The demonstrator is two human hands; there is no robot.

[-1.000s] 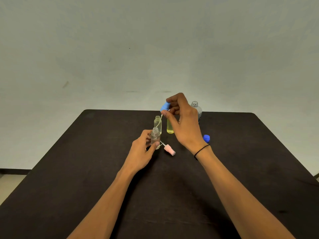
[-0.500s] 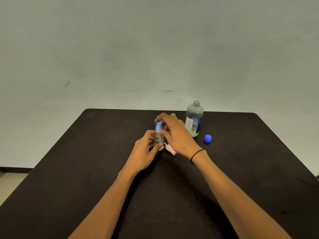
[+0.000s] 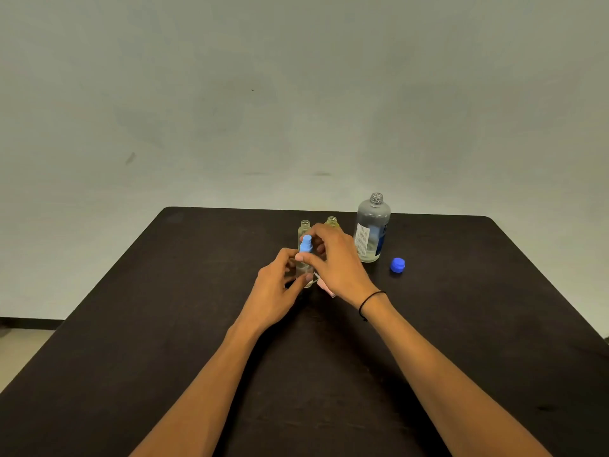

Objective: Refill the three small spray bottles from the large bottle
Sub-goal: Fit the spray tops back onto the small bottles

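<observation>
Blue-capped spray bottle (image 3: 304,268) between both hands (image 3: 333,258).

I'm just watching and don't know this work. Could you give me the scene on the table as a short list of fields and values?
surface: dark table
left hand: grips a small clear bottle, upright
right hand: pinches the light blue spray top on that bottle
other small bottles: clear one and yellowish one, both open, standing behind the hands
large bottle: upright, uncapped, right of the hands
blue cap: on the table, beside the large bottle
pink spray top: lying under the right hand, mostly hidden
</observation>
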